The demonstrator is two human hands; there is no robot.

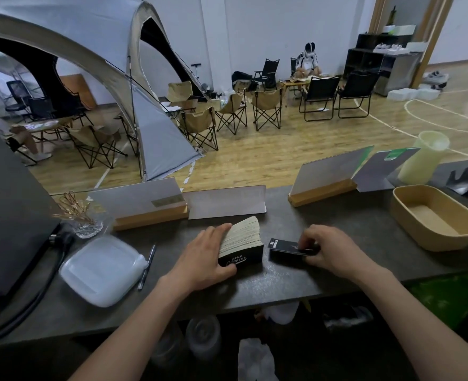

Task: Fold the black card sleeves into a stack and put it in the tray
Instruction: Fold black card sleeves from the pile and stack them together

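Observation:
A thick stack of black card sleeves stands on edge on the dark counter, its pale edges fanned upward and white lettering on its black front. My left hand grips it, fingers along the left side and thumb on the front. Just right of it lies a single black card sleeve, flat on the counter. My right hand pinches its right end with curled fingers. A tan oval tray sits at the far right of the counter with nothing inside.
Two card signs in wooden bases and a folded card stand along the counter's back edge. A clear plastic container and a pen lie left. A glass vase, a pale cup and a black machine are also here.

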